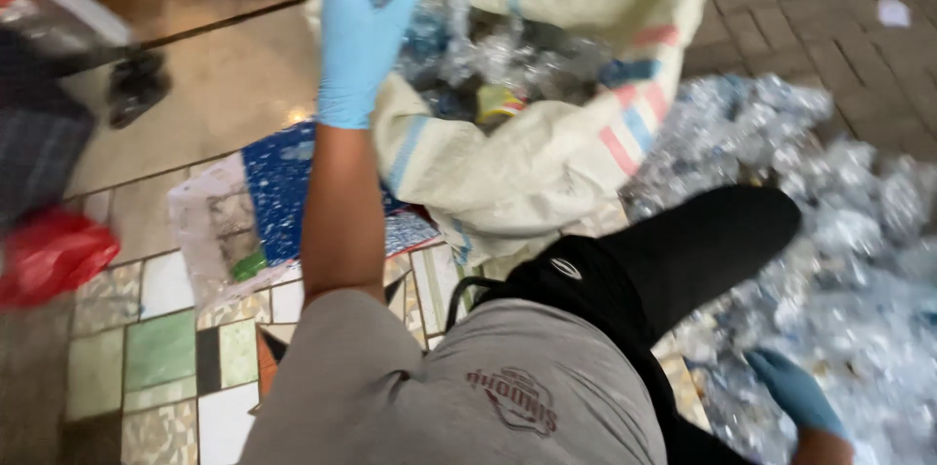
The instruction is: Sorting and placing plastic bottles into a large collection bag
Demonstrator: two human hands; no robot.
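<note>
My left hand [363,31], in a blue glove, reaches up to the near rim of a large cream woven sack [527,162] with blue and red stripes. The sack lies open and holds crushed clear plastic bottles [488,55]. Motion blur hides whether the fingers grip the rim or a bottle. My right hand [795,392], also in a blue glove, is low at the right, resting in a heap of crushed clear bottles [839,231] on the ground. Its fingers are partly hidden among them. My black-trousered leg [683,250] stretches between the sack and the heap.
A flattened blue and white printed bag [264,202] lies on the patterned tile floor [166,358] beside the sack. A red plastic bag [49,255] sits at the left edge. Dark footwear [137,84] stands farther back on the left. Brick paving [810,6] lies behind the heap.
</note>
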